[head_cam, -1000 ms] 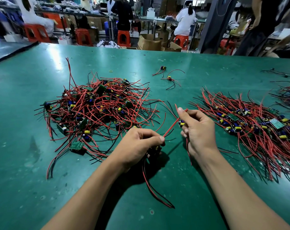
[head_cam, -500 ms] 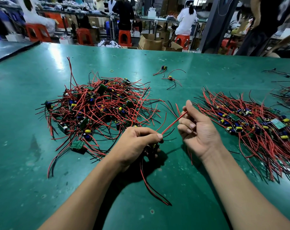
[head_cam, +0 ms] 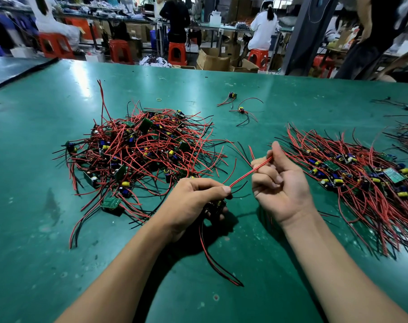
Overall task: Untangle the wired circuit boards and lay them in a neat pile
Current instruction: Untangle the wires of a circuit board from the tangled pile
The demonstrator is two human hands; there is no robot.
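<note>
Red leads (head_cam: 247,176) stretch taut between both hands over the counter (head_cam: 268,101); left hand (head_cam: 193,201) grips the circuit board (head_cam: 218,205), right hand (head_cam: 282,183) pinches the leads; likely light, springy, snag-prone; best held by board edges.

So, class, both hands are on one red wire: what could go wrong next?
1. The right hand holds the wire taut from the board in the left hand; a hard tug might break its joint.
2. The right forearm lies near the neat pile's wires and might scatter them.

Green table (head_cam: 58,264) with tangled board heap (head_cam: 140,155), combed pile (head_cam: 361,178).
</note>
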